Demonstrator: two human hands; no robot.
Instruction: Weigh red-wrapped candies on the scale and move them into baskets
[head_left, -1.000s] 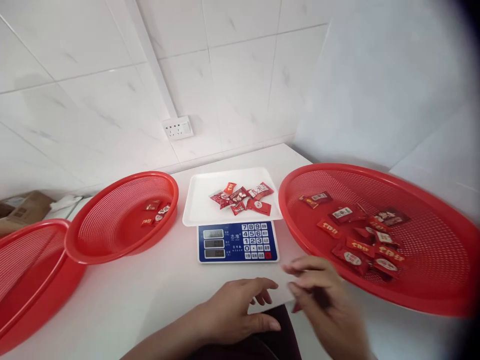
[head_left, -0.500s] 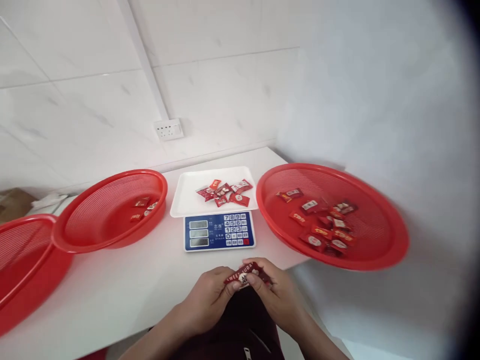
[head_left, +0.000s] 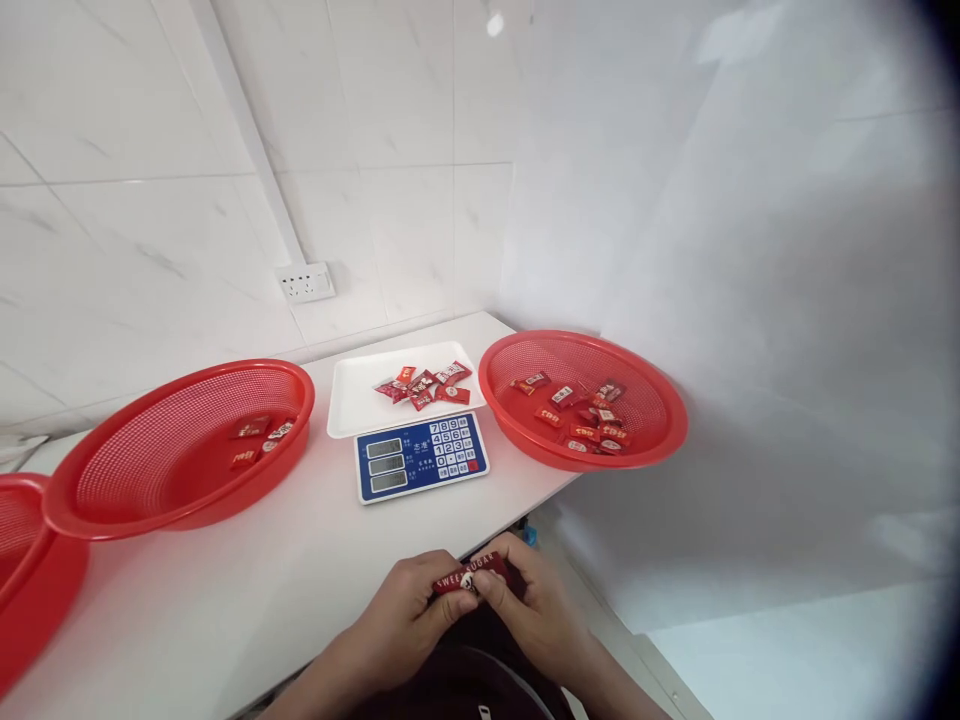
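A dark red candy packet (head_left: 480, 567) printed "SWEET SUGAR" is stretched between both hands, just off the table's front edge. My left hand (head_left: 420, 610) is closed on its left end, thumb on the front. On the right end, my right hand (head_left: 529, 605) grips it, its thumb over the lower middle and hiding part of the print. Beyond the hands stands a digital scale (head_left: 421, 458) with a blue keypad panel. Several wrapped candies (head_left: 421, 388) lie in a loose pile on its white tray (head_left: 351, 400).
Right of the scale, a red mesh basket (head_left: 667, 425) holding several wrapped candies overhangs the table edge. Left stands another red basket (head_left: 142, 450) with a few candies, and a third red basket (head_left: 37, 610) is partly cut off. A socket (head_left: 305, 282) is on the tiled wall.
The view has turned to the right, so the baskets and scale appear shifted left. Both hands keep hold of the candy packet, which looks slightly straighter between them. The tray pile looks unchanged.
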